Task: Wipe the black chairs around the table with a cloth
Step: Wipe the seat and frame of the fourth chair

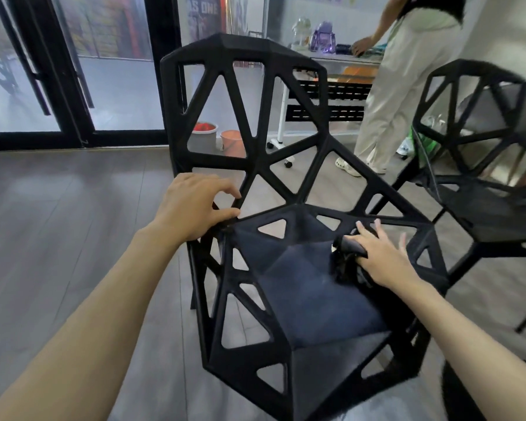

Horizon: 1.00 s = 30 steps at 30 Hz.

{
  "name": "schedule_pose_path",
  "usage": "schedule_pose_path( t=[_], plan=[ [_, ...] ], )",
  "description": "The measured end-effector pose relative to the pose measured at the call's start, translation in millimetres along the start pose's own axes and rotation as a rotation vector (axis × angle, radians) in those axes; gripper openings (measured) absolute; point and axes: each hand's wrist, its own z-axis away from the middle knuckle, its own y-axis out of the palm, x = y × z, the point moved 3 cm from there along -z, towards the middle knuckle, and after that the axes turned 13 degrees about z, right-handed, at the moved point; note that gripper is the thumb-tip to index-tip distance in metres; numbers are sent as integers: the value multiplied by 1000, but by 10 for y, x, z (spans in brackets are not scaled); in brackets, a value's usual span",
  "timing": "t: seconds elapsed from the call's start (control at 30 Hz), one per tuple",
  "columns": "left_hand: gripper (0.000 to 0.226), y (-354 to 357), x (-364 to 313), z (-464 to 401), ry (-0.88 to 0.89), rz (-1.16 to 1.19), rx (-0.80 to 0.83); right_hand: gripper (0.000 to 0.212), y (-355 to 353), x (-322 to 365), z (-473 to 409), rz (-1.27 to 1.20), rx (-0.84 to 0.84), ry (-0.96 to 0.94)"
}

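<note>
Nearest the camera, the black plastic chair with triangular cut-outs (286, 268) is the one being worked on. The right hand (380, 259) presses a crumpled dark cloth (351, 262) onto the seat's right side, fingers spread almost straight over it with the thumb tucked against the bundle. The left hand (192, 205) steadies the frame where seat meets backrest, fingers loosely curled against a strut. Judging by this, the seat is mid-wipe and its backrest probably remains. Farther right, a second black lattice chair (480, 153) shows no sign of attention yet. Beyond, another person (407, 86) stands at a white table (340, 56).
</note>
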Motion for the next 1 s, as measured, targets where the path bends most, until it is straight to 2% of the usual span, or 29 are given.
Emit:
schedule_pose_path(
  t=[0.1,0.23,0.37,0.47,0.57,0.7,0.8,0.9,1.0],
  plan=[
    [18,-1,21,-34,-18,28,-15,64,-25,-405,54,-1,-65,34],
    [7,28,51,-21,-40,80,-50,65,-38,-750,176,-171,-117,73],
    [18,71,1,72,-61,37,-79,71,27,-799,494,-342,-152,16],
    [25,198,-168,343,-70,-2,-123,60,106,-941,540,-351,-190,13],
    [34,307,-395,676,-103,-12,-156,50,45,-1060,282,-388,-206,144],
    [26,395,-658,1045,-193,21,-184,41,-56,-1025,-10,-442,-208,350],
    [46,451,-742,1155,-216,-27,-169,45,-16,-952,34,-452,-268,428],
    [69,420,-688,1037,-160,-37,-182,46,25,-935,69,-536,-285,473],
    [65,378,-492,857,-70,-32,-191,45,4,-862,98,-569,-288,521]
  ],
)
